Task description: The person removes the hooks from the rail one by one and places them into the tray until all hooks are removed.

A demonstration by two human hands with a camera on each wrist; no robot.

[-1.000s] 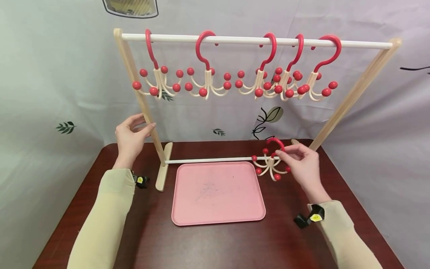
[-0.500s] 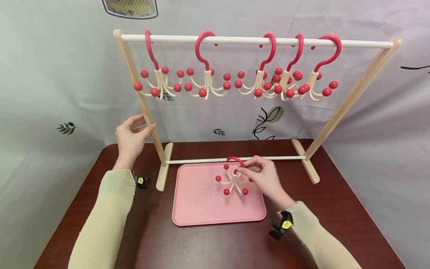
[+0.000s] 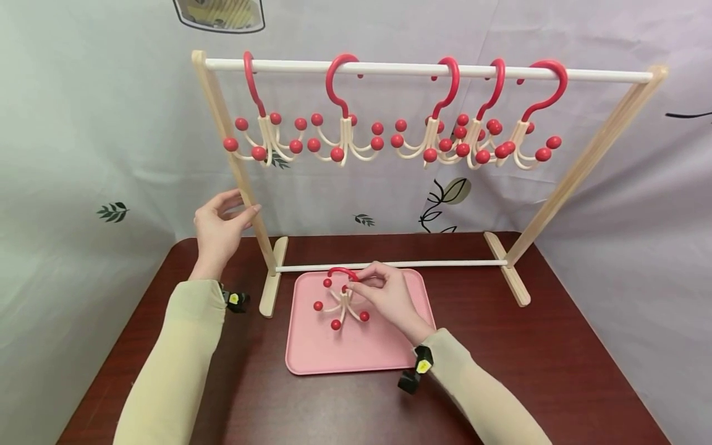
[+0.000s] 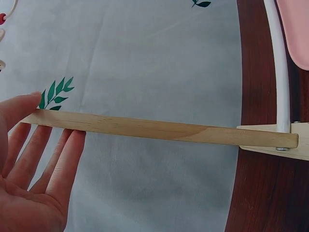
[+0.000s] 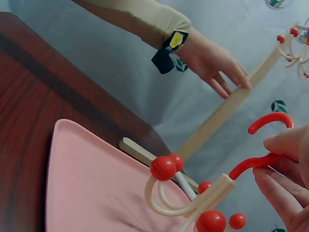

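Observation:
My left hand [image 3: 218, 232] holds the left wooden post [image 4: 145, 128] of a clothes rack, thumb on one side and fingertips on the other. My right hand [image 3: 389, 296] pinches the red hook [image 5: 253, 164] of a multi-arm hanger [image 3: 343, 300] between thumb and fingers. Its cream arms end in red balls, and it is held over a pink tray [image 3: 311, 355]. Whether any arm touches the tray I cannot tell. Several like hangers [image 3: 346, 133] hang by red hooks from the rack's white top rail [image 3: 400, 69].
A white lower rail [image 3: 461, 263] runs behind the tray between the rack's wooden feet [image 3: 508, 272]. Dark reddish wood covers the table [image 3: 500, 371]. Behind the rack hangs a pale curtain [image 3: 139, 123] with leaf prints.
My right hand has carried the hanger leftward from beside the tray's right edge to over the tray. The left hand has stayed on the post.

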